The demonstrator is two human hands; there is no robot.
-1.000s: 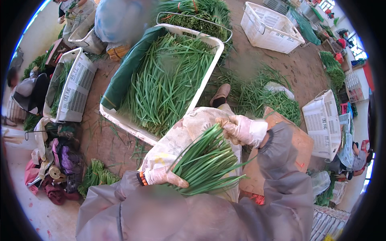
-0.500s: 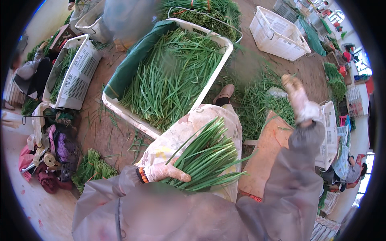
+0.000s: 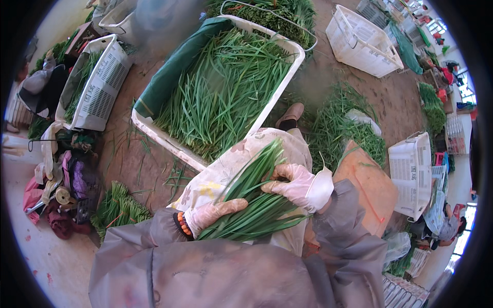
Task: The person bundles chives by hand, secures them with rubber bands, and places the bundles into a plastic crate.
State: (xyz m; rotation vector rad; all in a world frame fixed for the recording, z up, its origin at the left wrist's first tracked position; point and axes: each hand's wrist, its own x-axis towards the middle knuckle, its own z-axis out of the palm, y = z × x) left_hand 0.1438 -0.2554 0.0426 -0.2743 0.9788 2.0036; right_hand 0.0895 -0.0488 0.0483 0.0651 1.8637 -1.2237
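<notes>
Left hand [image 3: 218, 214] and right hand [image 3: 294, 187] clamp a green bundle [image 3: 262, 218]; I see printed characters [image 3: 88, 94] on the left crate [image 3: 114, 60], loose greens [image 3: 221, 87] in the large crate [image 3: 280, 87].

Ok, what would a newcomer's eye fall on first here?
Probably the large white crate full of green leaves, upper centre, just beyond the patterned apron. Next, the leafy bunch over the apron, with the gloved left hand and right hand on it. The orange bead bracelet just behind the left hand also stands out.
</notes>
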